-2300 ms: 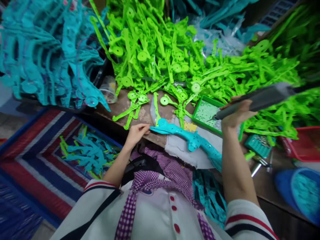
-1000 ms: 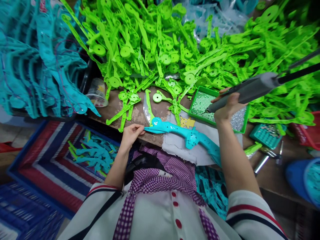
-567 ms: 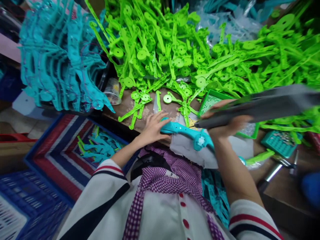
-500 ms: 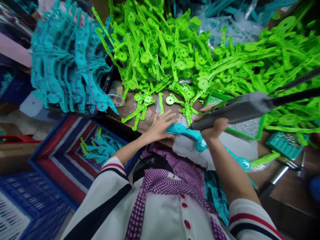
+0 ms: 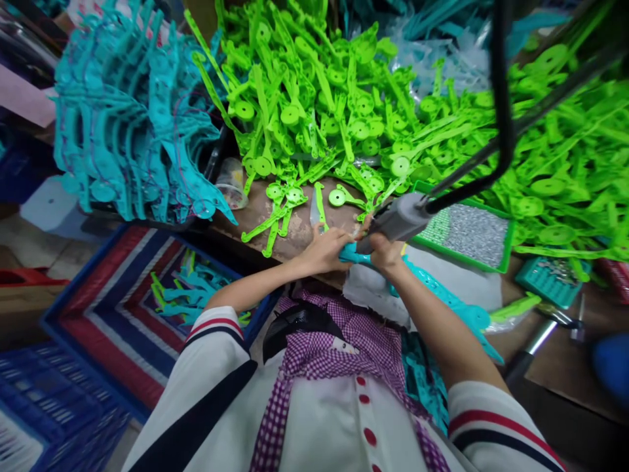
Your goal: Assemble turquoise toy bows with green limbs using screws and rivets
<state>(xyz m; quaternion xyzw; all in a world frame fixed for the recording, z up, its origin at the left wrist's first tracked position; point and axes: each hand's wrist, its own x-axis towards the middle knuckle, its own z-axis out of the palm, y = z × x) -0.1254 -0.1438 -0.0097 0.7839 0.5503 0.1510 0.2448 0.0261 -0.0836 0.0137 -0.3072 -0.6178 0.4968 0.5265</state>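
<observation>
Cluttered workroom, worn brown tabletop (image 5: 297, 236); clock directions taken from the two hands. Lime-green plastic parts (image 5: 319, 85) heaped high at 12 o'clock, spilling round to 2, a few loose ones near the edge at 10. Stacked teal shells (image 5: 132, 124) at 10 o'clock, clear cup (image 5: 230, 183) just beside them.

Long curved teal plastic part (image 5: 455, 300) lies along the tabletop front, partly over a pale cloth (image 5: 472, 278); one end at the hands, other end pointing to 4 o'clock, middle hidden by the forearm.

Left hand (image 5: 330, 250): grip closed on the near end of the part, fingers on top. Right hand (image 5: 387, 254): grip clenched round a grey powered screwdriver (image 5: 405, 215), body leaning to 2 o'clock, cord beyond. Bit hidden behind the hand, contact with the part can't be told.

Green tray (image 5: 510, 246) of tiny metal pieces, type unclear, between 2 and 3 o'clock. Small teal box (image 5: 553, 280) at 3, hammer (image 5: 540, 337) at 4. Striped lined crate (image 5: 108, 328) with more teal and green parts, between 8 and 9.
</observation>
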